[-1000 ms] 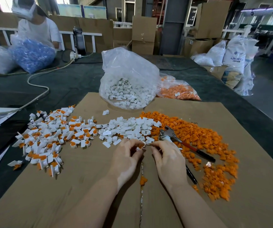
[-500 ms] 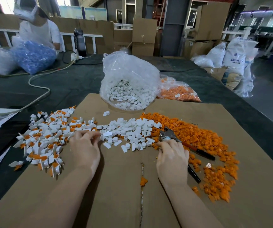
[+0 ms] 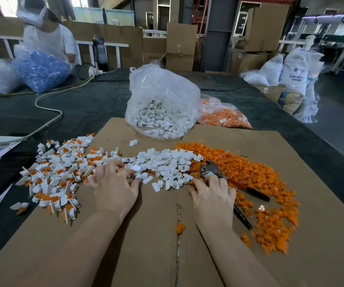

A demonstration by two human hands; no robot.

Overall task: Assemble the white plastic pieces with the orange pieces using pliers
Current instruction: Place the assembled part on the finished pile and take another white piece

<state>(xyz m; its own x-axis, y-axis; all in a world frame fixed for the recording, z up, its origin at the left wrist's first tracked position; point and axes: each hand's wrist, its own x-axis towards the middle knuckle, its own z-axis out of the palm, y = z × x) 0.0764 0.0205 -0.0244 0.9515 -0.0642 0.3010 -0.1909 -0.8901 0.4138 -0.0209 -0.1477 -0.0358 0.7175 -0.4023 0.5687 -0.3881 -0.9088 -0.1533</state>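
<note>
Assembled heap: white-and-orange joined plastic pieces (image 3: 57, 172), at nine o'clock on the flat brown cardboard sheet (image 3: 146, 255) covering the bench.
Left hand (image 3: 115, 187): fingers spread, tips among the loose white plastic pieces (image 3: 167, 162).
Right hand (image 3: 213, 195): fingers curled at the orange plastic pieces (image 3: 249, 168); grip unclear.
Pliers: red-and-black-handled metal pliers (image 3: 225, 179), at three o'clock, just beside the right hand.

Two bare forearms, left hand (image 3: 113, 187), right hand (image 3: 213, 198), sleeveless.
</note>
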